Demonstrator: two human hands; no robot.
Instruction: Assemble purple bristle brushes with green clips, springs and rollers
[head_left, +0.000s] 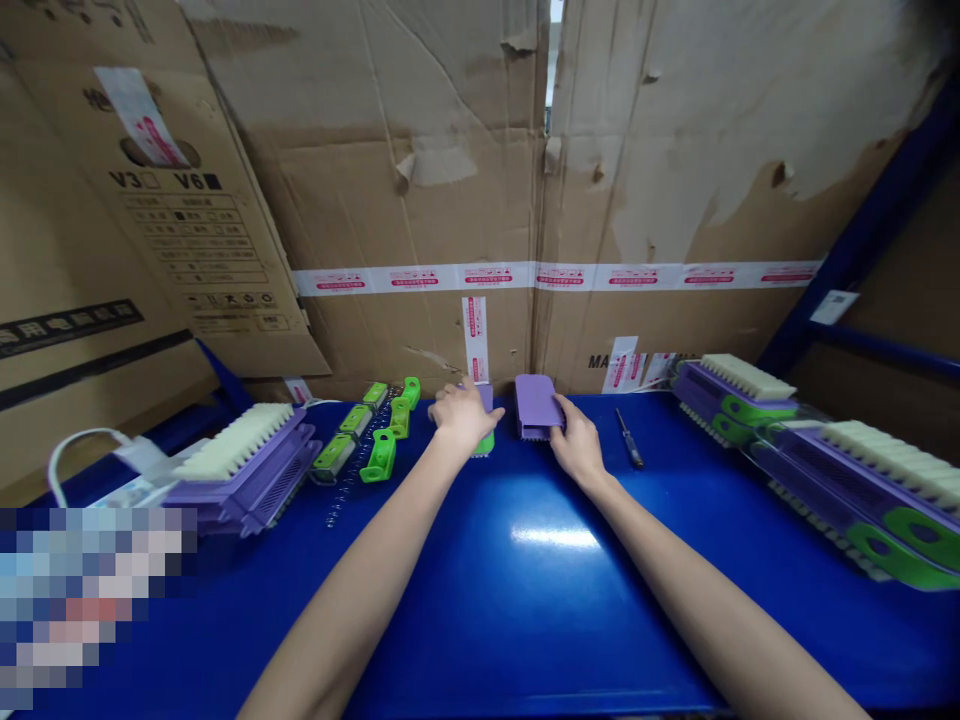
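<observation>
My left hand (459,415) reaches to the back of the blue table, its fingers and thumb closed over a purple-and-green plastic piece (486,400) that the hand mostly covers. My right hand (579,442) grips the right edge of a purple plastic shell (537,400), thumb and fingers around its side. The shell has a rounded top and an open slot at its front. A small gap separates the two pieces. Just right of my right hand lies a screwdriver (630,440) with a dark handle.
Left of my hands are several green brackets (379,456), green-and-metal blocks (335,456) and a row of small springs (346,480). Stacked purple parts with cream bristle-like strips (238,440) stand at left; similar purple-green assemblies (832,470) line the right. A cardboard wall (420,200) closes off the back.
</observation>
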